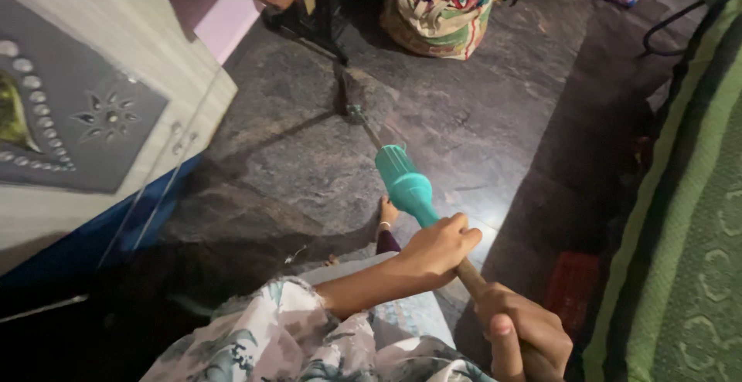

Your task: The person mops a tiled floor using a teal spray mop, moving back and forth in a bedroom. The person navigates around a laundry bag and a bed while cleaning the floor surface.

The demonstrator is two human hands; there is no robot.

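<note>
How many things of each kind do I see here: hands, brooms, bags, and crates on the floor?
Hands: 2, the left hand and the right hand, both closed on the broom handle.
Brooms: 1, the broom with a teal grip.
Bags: 1, a patterned cloth bag on the floor.
Crates: 1, a red crate beside the green mattress.
Total: 5

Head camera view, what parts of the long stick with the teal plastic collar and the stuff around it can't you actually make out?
- Far end of the long stick with the teal plastic collar: dark and small, lost in shadow by the black stand.
- Near end: hidden under the right hand, then cut by the bottom edge.
- Left hand: fingers wrap around the stick, tips hidden.
- Patterned cloth bag: top cut by the upper edge.
- Red object: too dark to identify.
</note>
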